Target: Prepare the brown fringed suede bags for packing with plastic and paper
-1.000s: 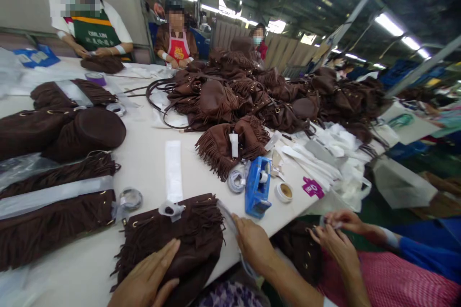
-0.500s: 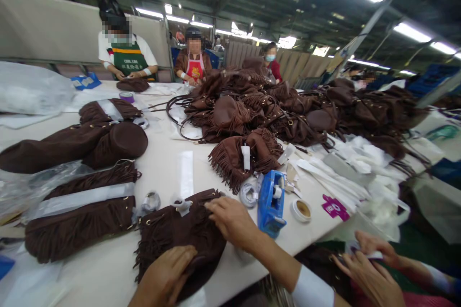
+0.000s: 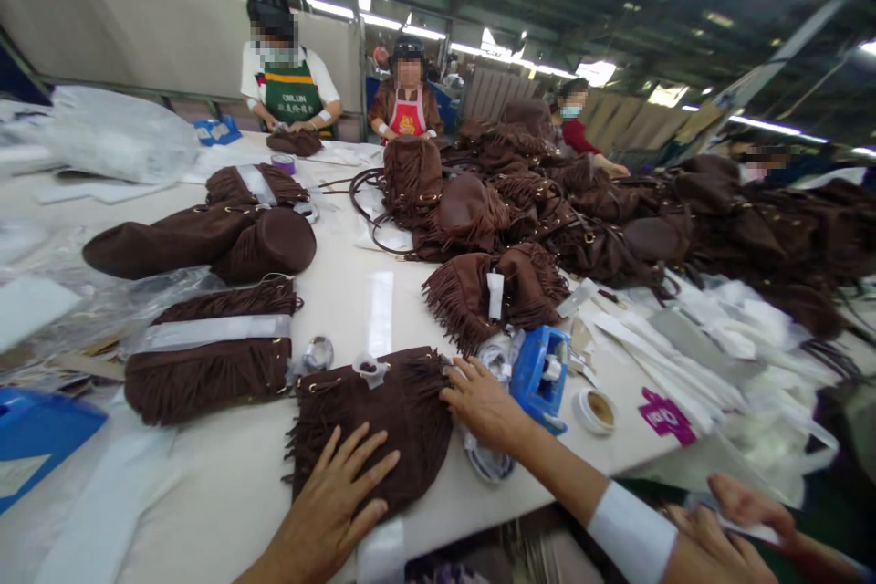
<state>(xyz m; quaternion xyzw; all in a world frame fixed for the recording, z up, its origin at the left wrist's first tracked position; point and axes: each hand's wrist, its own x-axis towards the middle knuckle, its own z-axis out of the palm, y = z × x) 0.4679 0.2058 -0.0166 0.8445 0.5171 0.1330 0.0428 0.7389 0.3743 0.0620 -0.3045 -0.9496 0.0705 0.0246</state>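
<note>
A dark brown fringed bag (image 3: pixel 403 420) lies flat on the table in front of me. My left hand (image 3: pixel 342 493) rests on its lower left part, palm down with the fingers spread. At the bag's upper right edge is my right hand (image 3: pixel 483 401), its fingers stretched out and touching the fringe; the thumb is partly hidden. A bundle of white wrapping (image 3: pixel 370 370) sits at the bag's top edge by the gold eyelets. Beneath my right wrist lies a wrapped coil (image 3: pixel 491 465), and a blue tape dispenser (image 3: pixel 524 383) stands just beyond that hand.
Brown bags, one banded in white (image 3: pixel 212 335), lie at left. A large bag pile (image 3: pixel 479 210) covers the back. Tape roll (image 3: pixel 594 411) and purple piece (image 3: pixel 665 417) sit right. A co-worker's hands (image 3: pixel 732 520) work at lower right; people stand across the table.
My left hand has opened out flat on the bag. My right hand has shifted to the bag's right edge, and the bag lies flatter. The view has turned left.
</note>
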